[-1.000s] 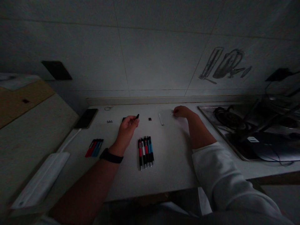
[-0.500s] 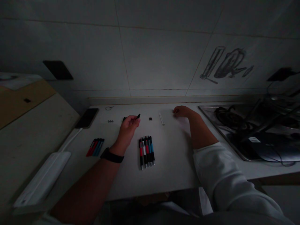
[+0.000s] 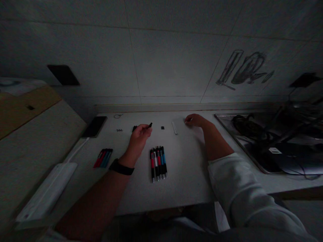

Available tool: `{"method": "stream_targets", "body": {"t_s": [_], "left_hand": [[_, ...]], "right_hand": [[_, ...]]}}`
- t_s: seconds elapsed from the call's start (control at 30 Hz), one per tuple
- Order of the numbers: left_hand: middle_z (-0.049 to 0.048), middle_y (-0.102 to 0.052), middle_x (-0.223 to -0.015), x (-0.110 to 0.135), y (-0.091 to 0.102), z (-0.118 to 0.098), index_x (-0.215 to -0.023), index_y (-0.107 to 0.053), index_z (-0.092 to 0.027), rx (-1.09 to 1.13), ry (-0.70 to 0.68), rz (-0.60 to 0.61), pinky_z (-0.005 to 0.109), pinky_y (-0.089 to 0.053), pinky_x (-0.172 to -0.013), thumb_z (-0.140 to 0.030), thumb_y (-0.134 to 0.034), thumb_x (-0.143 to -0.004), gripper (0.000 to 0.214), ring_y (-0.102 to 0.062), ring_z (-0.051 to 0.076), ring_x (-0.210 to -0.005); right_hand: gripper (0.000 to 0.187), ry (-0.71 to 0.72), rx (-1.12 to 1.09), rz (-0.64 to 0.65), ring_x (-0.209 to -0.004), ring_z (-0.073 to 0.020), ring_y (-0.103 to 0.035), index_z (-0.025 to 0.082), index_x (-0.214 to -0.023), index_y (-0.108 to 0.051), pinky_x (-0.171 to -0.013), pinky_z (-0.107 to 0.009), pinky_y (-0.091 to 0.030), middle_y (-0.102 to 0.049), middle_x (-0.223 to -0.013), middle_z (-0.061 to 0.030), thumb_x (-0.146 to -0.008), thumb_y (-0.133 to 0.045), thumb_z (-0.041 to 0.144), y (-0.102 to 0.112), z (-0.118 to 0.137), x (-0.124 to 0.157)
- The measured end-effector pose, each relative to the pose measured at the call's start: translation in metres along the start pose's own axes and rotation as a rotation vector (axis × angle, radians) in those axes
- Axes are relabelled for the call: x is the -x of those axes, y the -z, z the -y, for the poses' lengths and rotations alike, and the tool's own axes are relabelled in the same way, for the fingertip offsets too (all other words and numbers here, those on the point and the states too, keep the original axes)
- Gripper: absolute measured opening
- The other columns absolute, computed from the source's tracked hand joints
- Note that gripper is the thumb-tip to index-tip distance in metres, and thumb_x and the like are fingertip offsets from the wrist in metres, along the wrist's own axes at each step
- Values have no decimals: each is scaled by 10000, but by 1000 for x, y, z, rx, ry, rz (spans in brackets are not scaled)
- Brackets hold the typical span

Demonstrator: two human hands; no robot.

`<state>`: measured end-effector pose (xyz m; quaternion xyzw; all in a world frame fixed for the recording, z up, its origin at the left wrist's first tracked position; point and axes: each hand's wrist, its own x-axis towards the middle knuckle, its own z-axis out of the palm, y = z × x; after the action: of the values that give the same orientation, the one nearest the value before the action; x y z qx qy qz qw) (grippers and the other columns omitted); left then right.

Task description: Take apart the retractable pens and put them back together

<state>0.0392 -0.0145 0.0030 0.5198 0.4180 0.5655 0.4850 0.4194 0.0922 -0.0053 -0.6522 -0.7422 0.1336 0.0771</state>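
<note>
Fingers (image 3: 147,128) of my left hand (image 3: 137,137) pinch short black tubular piece (image 3: 150,124) over pale countertop (image 3: 186,168). Rightward, nearer me, slim red, white and blue pens (image 3: 159,163) lie side by side; farther back, small dark square piece (image 3: 163,127), then thin white rods (image 3: 174,128). My right hand (image 3: 194,120): fingers drawn together, cannot tell if pinching anything.

Dim room, light low and grey; back wall (image 3: 166,64) is pale large tile with thin dark seams (image 3: 133,64), a dark rectangular panel (image 3: 63,74) at upper left and a grey sketch-like picture (image 3: 237,69) at upper right. Pale desk (image 3: 186,174) runs up to a low ledge (image 3: 161,108) at the wall base, mid-frame. Pale slab-like unit (image 3: 45,134) with a tan strip (image 3: 15,107) at left edge; dark metal-rimmed cooktop (image 3: 230,134) at right.
</note>
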Motion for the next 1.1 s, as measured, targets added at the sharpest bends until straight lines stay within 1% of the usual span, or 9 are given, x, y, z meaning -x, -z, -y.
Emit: {"method": "stream_targets", "body": {"t_s": [0.17, 0.4, 0.77, 1.1], "left_hand": [[11, -653, -888, 0, 0, 1, -978, -691, -187, 14, 7, 4, 289, -490, -770, -428, -806, -783, 331, -591, 137, -783], [13, -655, -893, 1, -1, -1, -978, -689, -187, 12, 18, 10, 294, -492, -776, -427, -800, -787, 326, -597, 139, -787], [20, -669, -893, 1, -1, -3, -961, -695, -193, 12, 11, 13, 297, -507, -757, -421, -814, -772, 319, -599, 142, -770], [10, -647, -836, 2, -1, -4, -960, -692, -196, -5, 23, 22, 300, -494, -753, -409, -803, -777, 302, -599, 151, -770]], "right_hand": [[222, 39, -14, 4, -897, -202, -712, 211, -1006, -809, -818, -271, -495, -797, -995, -47, -807, -717, 246, -1, -4, -3], [217, 34, -62, 11, -866, -190, -708, 224, -998, -812, -788, -259, -494, -799, -976, -35, -807, -725, 278, -2, -8, -4], [218, 34, -129, 11, -859, -186, -715, 217, -999, -811, -801, -257, -518, -803, -973, -39, -793, -746, 242, -6, -13, -7], [240, 19, -140, 3, -892, -207, -730, 222, -1011, -803, -843, -291, -544, -800, -986, -53, -778, -756, 252, -11, -20, -12]]}}
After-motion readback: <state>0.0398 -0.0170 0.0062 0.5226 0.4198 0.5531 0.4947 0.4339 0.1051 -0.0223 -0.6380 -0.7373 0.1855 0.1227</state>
